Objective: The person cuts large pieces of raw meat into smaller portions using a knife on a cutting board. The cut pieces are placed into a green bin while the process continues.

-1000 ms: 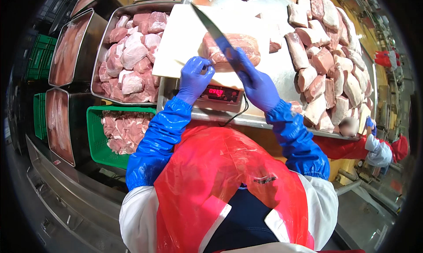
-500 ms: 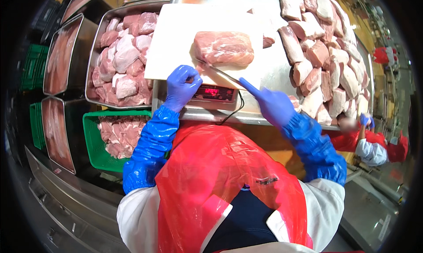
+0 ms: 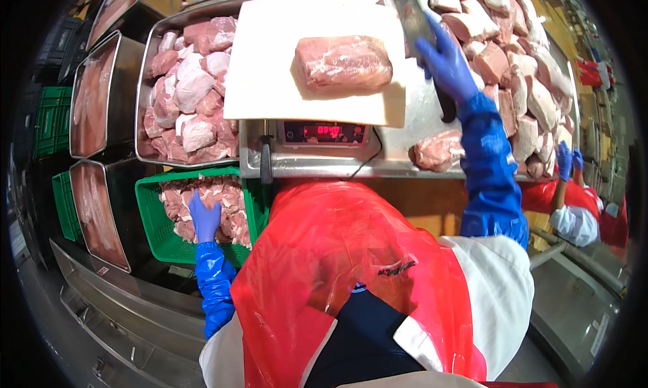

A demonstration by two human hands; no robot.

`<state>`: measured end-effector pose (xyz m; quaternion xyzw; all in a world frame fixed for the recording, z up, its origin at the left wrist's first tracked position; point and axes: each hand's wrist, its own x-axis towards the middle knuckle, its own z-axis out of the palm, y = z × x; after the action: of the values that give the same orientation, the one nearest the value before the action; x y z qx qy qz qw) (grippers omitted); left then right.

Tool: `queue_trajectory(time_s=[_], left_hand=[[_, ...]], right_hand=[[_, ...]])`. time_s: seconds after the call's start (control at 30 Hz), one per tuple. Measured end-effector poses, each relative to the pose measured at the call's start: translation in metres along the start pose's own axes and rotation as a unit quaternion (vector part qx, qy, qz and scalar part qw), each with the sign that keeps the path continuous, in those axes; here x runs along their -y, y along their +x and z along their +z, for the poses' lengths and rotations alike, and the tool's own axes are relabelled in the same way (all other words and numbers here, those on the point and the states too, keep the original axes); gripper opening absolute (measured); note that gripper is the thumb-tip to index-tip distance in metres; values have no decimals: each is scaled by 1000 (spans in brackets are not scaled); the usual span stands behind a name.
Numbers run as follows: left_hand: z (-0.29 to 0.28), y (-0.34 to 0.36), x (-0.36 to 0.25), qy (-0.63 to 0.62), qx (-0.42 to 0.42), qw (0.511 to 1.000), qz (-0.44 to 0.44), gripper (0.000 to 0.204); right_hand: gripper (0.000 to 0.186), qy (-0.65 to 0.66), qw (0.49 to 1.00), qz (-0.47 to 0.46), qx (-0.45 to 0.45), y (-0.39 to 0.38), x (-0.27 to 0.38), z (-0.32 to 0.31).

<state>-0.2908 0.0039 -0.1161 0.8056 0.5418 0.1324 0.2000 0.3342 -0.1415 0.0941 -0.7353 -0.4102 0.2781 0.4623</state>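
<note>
My left hand (image 3: pixel 206 218), in a blue glove, is down at the green basket (image 3: pixel 150 236) of meat trimmings (image 3: pixel 233 216). Its fingers are spread, touching or just above the trimmings, and I see nothing held in them. At the upper right, my right hand (image 3: pixel 447 62) is closed on a knife (image 3: pixel 410 16); the blade points up and left, and the dark handle shows below the fist. A trimmed block of raw meat (image 3: pixel 344 62) lies on the white cutting board (image 3: pixel 263 70), out of reach of both hands' fingers.
Below the board a scale (image 3: pixel 324 133) shows red digits. A dark handle (image 3: pixel 266 164) hangs at the table edge. Meat pieces fill the steel tray (image 3: pixel 142 111) at left; many meat blocks (image 3: pixel 526 91) pile up at right. One meat piece (image 3: pixel 437 150) lies near the front edge. Another person (image 3: pixel 574 209) works at far right.
My left hand has gone from the board's front edge down to the green basket. My right hand has lifted the knife away from the meat, up and to the right. The scale's digits differ.
</note>
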Motion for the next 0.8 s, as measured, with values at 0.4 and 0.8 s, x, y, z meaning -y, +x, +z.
queue_trajectory(time_s=[0.4, 0.8], left_hand=[[80, 290, -357, -351, 87, 854, 374, 35], [21, 101, -269, -170, -139, 925, 309, 16]], right_hand=[[52, 363, 913, 25, -185, -36, 15, 195], [62, -159, 974, -80, 139, -111, 5, 82]])
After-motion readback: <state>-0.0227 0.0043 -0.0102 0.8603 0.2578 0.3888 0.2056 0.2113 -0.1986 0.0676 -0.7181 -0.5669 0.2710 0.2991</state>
